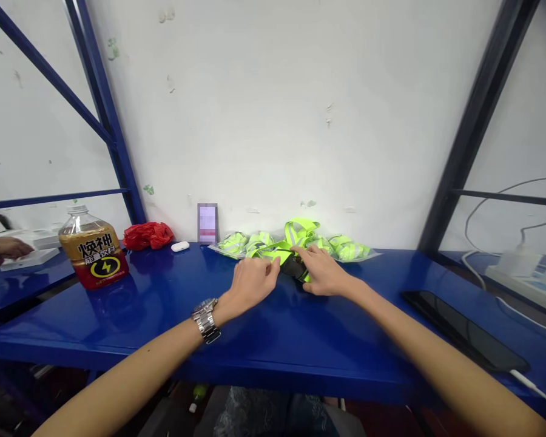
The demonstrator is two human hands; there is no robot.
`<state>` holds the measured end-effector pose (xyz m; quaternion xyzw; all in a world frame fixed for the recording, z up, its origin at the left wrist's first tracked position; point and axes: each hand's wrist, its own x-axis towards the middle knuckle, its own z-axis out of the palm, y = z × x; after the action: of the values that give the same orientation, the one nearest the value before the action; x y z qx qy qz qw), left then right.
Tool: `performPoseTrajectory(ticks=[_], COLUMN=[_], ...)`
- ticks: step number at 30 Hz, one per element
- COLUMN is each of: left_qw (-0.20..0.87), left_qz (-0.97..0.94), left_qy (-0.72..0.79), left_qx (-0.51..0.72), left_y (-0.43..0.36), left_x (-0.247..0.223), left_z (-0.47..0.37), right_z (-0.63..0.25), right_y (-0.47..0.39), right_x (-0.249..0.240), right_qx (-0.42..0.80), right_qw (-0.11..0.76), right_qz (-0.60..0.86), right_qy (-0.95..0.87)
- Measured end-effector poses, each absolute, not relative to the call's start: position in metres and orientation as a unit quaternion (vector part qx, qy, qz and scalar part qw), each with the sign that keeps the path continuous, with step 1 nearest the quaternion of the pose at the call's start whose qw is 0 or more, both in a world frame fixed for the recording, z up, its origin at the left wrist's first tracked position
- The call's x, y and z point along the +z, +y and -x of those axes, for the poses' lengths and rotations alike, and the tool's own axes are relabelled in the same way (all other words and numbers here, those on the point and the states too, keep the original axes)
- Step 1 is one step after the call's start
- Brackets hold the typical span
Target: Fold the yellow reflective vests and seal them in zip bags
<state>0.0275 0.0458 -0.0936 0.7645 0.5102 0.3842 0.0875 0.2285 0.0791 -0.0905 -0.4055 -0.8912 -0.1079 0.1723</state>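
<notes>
**Neon yellow-green striped strap (301, 229) at back-middle of glossy blue table (273, 340)**

Far left: big plastic bottle (101, 261), gold-and-red label. Next, crumpled red plastic bag (148, 235), small white rounded case (180, 246). Left hand (253, 283), silver metal watch (205, 320) at wrist: thumb and fingertips close together beside the strap; cannot tell if gripping. Right hand (324, 271): fingers bent around the strap's black piece (292, 267), holding it. Far right: flat black phone (464, 331), white cable attached.

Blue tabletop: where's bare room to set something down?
Blue tabletop: bare between drink bottle and left forearm, between that and right forearm, and between right forearm and black phone. Crowded: back centre, where left hand, right hand, looped neon strap and bagged straps cluster.
</notes>
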Motion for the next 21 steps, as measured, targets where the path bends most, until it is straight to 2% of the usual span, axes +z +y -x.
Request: performPoseTrajectory(ticks=[2,5,10,17,21], left_qw=[-0.081,-0.175,-0.213,-0.212,-0.211], left_qz=[-0.849,-0.915,-0.919,-0.902,-0.900], left_qy=[0.394,0.269,0.303,0.350,0.355], left_qx=[0.342,0.245,0.136,0.138,0.140], left_y=[0.048,0.059,0.084,0.090,0.086], left_x=[-0.085,-0.082,-0.101,-0.118,-0.120], left_z=[-0.024,-0.027,-0.026,-0.017,-0.016], right_z=[-0.234,-0.236,-0.246,-0.252,-0.246], right_y=[0.084,0.088,0.091,0.090,0.076], right_x=[-0.090,-0.094,-0.108,-0.112,-0.106], right_qx=[-0.086,-0.023,-0.014,-0.023,-0.104], right_qw=[0.192,0.225,0.192,0.194,0.189], right_qz=[0.355,0.321,0.356,0.327,0.330], right_qy=[-0.911,-0.920,-0.915,-0.925,-0.919])
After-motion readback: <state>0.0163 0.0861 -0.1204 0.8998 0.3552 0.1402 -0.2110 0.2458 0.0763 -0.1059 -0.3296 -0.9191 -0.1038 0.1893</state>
